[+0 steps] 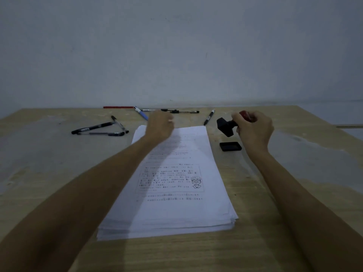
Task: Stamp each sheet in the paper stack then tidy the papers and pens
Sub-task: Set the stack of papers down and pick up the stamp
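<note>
We see the paper stack lying mid-table, its top sheet showing print but no stamp mark we can make out, so we judge the stamping barely begun. Our right hand grips the stamp by its red knob, lifted beside its cap. Our left hand hovers blurred over the stack's far edge; we cannot tell its fingers' state. Pens lie scattered on the table, untidied.

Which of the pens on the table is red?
The red pen, lying along the far edge by the wall, left of the blue one; the others look black or dark.
</note>
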